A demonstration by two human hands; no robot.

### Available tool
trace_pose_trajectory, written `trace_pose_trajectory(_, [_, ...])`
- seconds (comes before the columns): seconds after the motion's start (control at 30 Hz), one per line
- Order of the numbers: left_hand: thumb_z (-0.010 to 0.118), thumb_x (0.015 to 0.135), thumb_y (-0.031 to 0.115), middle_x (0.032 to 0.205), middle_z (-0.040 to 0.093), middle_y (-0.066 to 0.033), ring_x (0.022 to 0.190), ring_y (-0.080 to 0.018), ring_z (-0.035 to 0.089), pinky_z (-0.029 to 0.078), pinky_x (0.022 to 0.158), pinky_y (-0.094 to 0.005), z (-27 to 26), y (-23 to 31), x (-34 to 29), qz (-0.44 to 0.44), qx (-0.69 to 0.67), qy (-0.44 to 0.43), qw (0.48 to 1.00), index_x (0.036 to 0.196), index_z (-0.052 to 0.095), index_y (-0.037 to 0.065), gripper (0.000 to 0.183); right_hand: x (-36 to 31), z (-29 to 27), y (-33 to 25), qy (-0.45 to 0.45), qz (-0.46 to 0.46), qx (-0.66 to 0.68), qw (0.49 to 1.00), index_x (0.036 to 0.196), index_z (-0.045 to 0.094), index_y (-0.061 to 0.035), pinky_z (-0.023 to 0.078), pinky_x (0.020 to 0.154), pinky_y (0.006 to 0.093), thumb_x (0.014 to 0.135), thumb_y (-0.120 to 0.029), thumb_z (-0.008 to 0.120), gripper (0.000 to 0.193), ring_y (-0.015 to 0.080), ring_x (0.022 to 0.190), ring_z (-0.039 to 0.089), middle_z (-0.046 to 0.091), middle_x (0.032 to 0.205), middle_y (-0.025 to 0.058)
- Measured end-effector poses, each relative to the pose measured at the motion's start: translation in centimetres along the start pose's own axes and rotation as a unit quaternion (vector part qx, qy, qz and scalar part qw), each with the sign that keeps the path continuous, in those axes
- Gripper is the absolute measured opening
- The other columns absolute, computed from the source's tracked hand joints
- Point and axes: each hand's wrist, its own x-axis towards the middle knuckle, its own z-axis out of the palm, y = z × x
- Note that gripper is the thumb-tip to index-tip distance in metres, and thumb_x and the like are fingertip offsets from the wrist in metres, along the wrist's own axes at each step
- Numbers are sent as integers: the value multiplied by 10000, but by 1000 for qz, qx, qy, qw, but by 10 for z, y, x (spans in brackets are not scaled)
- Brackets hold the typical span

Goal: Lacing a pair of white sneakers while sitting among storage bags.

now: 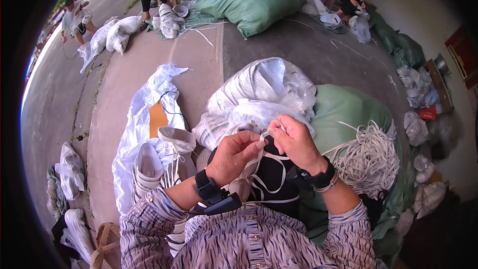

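In front of my chest, my left hand [234, 155] pinches a flat white shoelace [259, 159] between thumb and fingers. Close beside it, my right hand [298, 143] grips the same lace with its fingertips. Loops of it hang down over the dark cloth [273, 172] on my lap. Partly under my left wrist lies a beige shoe upper [245, 187], half hidden by my arm. A big tangled bundle of white laces [367, 162] rests to the right of my right wrist. Left of my left hand are a light shoe upper [178, 138] and a nested stack of uppers [147, 167].
Ahead lies a clear plastic bag of white uppers [264, 82], beside a green sack [346, 105]. A white woven sack [144, 100] is spread on the left. Farther off sits a large green sack [254, 1], with several people around. Bags line the right wall.
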Motion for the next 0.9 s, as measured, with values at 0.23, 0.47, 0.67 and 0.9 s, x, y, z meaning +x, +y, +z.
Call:
trace_pose_trajectory(0.23, [568, 922, 165, 883, 648, -41, 758, -74, 586, 490, 672, -215, 7, 11, -2, -23, -92, 16, 995, 1017, 632, -20, 218, 0, -7, -3, 2, -11, 120, 993, 903, 545, -38, 326, 455, 174, 958, -213, 466, 200, 31, 494, 409, 507, 645, -19])
trace_pose_trajectory(0.47, [558, 926, 138, 839, 642, -44, 737, -82, 571, 477, 672, -223, 13, 11, -1, -10, -71, 41, 997, 1019, 635, -22, 200, -9, 6, -9, -1, 26, 139, 990, 1045, 575, -7, 433, 611, 204, 975, -311, 408, 354, 67, 683, 513, 581, 831, 33])
trace_pose_trajectory(0.67, [624, 873, 154, 863, 660, -61, 715, -124, 598, 472, 653, -246, 7, 0, 6, 8, 32, 37, 999, 1039, 632, -14, 236, -10, 24, -4, -30, 88, 335, 938, 1103, 586, 9, 466, 786, 277, 974, -265, 410, 351, 147, 908, 582, 613, 1079, 113])
trace_pose_trajectory(0.9, [809, 588, 323, 1460, 266, -139, 1321, -351, 273, 296, 1043, -454, -15, -26, -44, 110, 544, -26, 832, 1357, 374, 149, 901, 7, -18, 26, -13, 140, 441, 886, 1089, 519, 4, 444, 924, 414, 967, -261, 401, 315, 294, 1076, 574, 579, 1162, 207])
